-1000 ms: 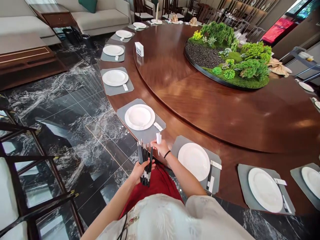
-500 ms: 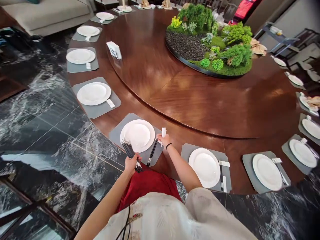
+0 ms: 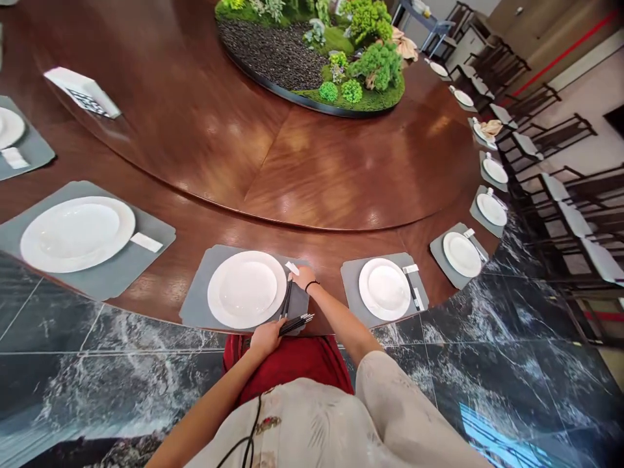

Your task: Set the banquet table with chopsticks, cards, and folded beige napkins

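Pinching a black pair of chopsticks [image 3: 287,298] by its upper end beside the white plate [image 3: 247,289], the right hand [image 3: 303,278] worked near the left hand [image 3: 267,338], whose clutched bundle [image 3: 294,324], if swung, seemed liable to knock the pair askew.

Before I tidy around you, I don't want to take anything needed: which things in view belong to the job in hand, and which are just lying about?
Seem part of it:
- chopstick bundle in the left hand
- chopstick pair at the right hand
- plate on a gray placemat

Seem merely nearby:
- plant display
- white sign
- trolley
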Motion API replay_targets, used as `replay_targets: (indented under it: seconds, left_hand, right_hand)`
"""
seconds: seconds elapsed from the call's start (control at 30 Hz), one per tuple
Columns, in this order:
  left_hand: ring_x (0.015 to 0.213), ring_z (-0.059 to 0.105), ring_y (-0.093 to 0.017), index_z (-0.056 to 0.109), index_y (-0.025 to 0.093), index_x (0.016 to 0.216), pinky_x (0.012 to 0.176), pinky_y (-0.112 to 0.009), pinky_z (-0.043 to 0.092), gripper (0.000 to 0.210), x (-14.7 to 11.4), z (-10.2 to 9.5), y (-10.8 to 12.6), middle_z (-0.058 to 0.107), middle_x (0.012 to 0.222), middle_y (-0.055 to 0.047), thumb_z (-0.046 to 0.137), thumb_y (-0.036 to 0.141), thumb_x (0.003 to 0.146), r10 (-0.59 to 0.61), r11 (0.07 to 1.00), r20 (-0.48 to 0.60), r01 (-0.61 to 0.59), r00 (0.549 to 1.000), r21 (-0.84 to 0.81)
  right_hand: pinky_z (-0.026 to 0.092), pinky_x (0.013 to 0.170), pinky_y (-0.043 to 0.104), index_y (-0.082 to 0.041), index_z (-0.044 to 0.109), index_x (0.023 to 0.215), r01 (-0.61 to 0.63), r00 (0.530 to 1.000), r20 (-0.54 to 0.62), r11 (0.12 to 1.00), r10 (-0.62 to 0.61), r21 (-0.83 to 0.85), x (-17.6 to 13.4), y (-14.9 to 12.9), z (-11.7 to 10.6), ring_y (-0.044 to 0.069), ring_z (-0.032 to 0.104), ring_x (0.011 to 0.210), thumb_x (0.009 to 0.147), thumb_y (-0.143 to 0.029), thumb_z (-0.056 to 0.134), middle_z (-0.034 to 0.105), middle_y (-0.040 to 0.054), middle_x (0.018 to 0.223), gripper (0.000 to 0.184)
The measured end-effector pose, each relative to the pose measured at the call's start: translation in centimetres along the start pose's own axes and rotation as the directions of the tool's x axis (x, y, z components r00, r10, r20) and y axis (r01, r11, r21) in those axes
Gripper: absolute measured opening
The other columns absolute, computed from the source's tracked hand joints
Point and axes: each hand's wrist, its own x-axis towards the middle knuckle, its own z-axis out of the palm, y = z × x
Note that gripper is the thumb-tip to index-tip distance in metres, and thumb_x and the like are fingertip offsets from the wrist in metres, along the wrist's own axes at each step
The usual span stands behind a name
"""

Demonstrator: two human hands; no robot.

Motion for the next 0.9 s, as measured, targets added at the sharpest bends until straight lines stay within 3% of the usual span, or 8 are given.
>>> replay_targets:
  seconds: [0.13,0.3,0.4,0.73,0.83,0.9]
  left_hand:
    - [0.093,0.066,-0.024,0.039,0.033,0.141,0.079,-0.036,0.050,0.058,0.3,0.6,-0.7,0.051,0.128,-0.012,0.047,0.020,0.085,-0.007,0.986,0.015,0.004,1.000,0.164]
    - [0.091,0.065,-0.024,0.032,0.036,0.144,0.077,-0.036,0.051,0.060,0.7,0.8,-1.1,0.049,0.126,-0.011,0.045,0.020,0.087,0.063,0.977,0.044,-0.070,0.997,0.200]
    - [0.090,0.066,-0.024,0.036,0.035,0.141,0.075,-0.036,0.051,0.056,1.2,0.8,-0.8,0.049,0.126,-0.011,0.044,0.021,0.087,0.127,0.967,0.071,-0.139,0.989,0.213]
    - [0.097,0.064,-0.025,0.047,0.029,0.133,0.080,-0.039,0.050,0.049,2.0,-0.2,-0.7,0.049,0.131,-0.012,0.045,0.018,0.085,0.116,0.960,0.159,-0.151,0.980,0.235]
    - [0.102,0.062,-0.025,0.051,0.028,0.129,0.086,-0.038,0.048,0.046,1.6,-0.8,-1.2,0.054,0.128,-0.011,0.050,0.022,0.083,0.155,0.971,0.186,-0.184,0.970,0.150]
    - [0.104,0.061,-0.025,0.058,0.026,0.120,0.090,-0.037,0.046,0.038,1.1,-1.2,-1.4,0.060,0.120,-0.010,0.055,0.027,0.082,0.207,0.978,0.162,-0.209,0.965,-0.006]
  right_hand:
    - [0.041,0.082,0.024,-0.016,0.073,0.097,0.045,0.999,0.030,0.996,-0.043,-0.075,-0.4,0.3,-0.3,0.020,0.063,0.095,0.085,-0.023,0.061,0.071,0.0099,0.102,0.019]
    - [0.041,0.082,0.024,-0.015,0.072,0.099,0.088,0.994,0.071,0.991,-0.081,-0.105,-1.1,0.5,-0.1,0.019,0.062,0.094,0.088,-0.019,0.055,0.069,0.0097,0.100,0.021]
    - [0.041,0.083,0.024,-0.016,0.070,0.102,0.099,0.992,0.083,0.990,-0.091,-0.102,-1.4,0.6,0.2,0.019,0.061,0.093,0.088,-0.019,0.053,0.067,0.0089,0.102,0.022]
    - [0.041,0.082,0.023,-0.017,0.070,0.100,0.094,0.993,0.070,0.995,-0.093,-0.018,-1.7,0.7,-0.1,0.017,0.060,0.091,0.087,-0.023,0.057,0.067,0.0072,0.101,0.020]
    - [0.043,0.074,0.021,-0.017,0.068,0.107,-0.018,0.999,0.039,0.963,0.008,0.270,-2.2,0.8,-0.9,0.014,0.060,0.079,0.089,-0.030,0.053,0.069,0.0050,0.094,0.028]
    - [0.045,0.067,0.021,-0.015,0.067,0.111,-0.119,0.993,0.060,0.773,0.105,0.623,-2.9,1.0,-1.8,0.012,0.059,0.070,0.091,-0.030,0.046,0.069,0.0050,0.092,0.033]
